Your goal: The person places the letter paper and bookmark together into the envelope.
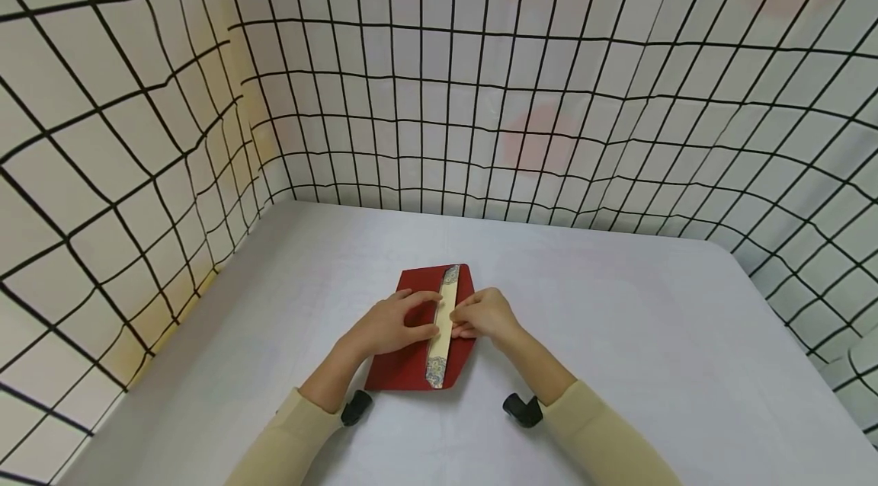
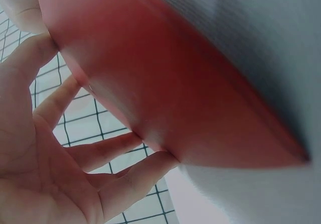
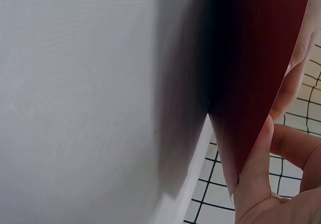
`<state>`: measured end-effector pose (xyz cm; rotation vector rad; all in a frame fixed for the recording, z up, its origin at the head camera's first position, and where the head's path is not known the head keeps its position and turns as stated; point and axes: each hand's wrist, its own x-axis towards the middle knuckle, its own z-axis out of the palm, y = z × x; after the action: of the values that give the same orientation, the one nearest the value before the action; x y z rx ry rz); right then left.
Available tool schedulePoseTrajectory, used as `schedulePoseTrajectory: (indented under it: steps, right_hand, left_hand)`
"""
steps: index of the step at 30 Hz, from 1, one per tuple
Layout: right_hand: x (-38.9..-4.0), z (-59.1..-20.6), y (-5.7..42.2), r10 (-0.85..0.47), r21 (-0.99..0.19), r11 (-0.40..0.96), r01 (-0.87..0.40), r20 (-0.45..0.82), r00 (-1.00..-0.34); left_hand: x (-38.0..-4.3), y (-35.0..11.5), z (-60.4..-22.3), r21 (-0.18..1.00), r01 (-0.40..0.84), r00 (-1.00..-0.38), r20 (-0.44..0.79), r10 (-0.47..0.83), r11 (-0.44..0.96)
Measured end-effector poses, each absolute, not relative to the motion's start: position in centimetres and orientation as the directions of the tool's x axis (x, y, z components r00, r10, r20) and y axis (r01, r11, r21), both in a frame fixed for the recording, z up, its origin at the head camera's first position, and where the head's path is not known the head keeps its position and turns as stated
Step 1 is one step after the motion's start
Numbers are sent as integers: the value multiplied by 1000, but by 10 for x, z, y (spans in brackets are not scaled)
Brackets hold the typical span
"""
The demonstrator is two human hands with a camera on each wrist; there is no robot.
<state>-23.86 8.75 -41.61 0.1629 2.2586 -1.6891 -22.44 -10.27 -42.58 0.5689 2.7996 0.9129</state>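
A red paper envelope (image 1: 411, 364) lies on the white table, a cream strip with blue-patterned ends (image 1: 446, 302) running lengthwise across it. From the left, my left hand (image 1: 398, 321) reaches over the envelope, its spread fingertips at the strip's left edge. The left wrist view has those fingertips (image 2: 170, 156) touching an edge of the red paper. My right hand (image 1: 485, 314) pinches at the right-hand red flap, beside the strip. In the right wrist view, the thumb (image 3: 263, 138) lies against the paper's edge; the exact layer pinched is partly hidden.
White table (image 1: 617, 318) surrounds the envelope. Black grid netting (image 1: 425, 75) over pale walls stands behind it and along both sides. Black wrist mounts (image 1: 523, 410) show at both cream sleeves (image 1: 597, 425). A white rounded object (image 1: 853, 375) is at the far right edge.
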Motion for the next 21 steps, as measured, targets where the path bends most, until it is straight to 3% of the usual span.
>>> schedulePoseTrajectory:
  steps: [21]
  right_hand:
    - [-241,-422,77,-135,-923,272,271,-315,-939]
  left_hand:
    - [-224,-103,-425,586,334,-911,-1,413,738]
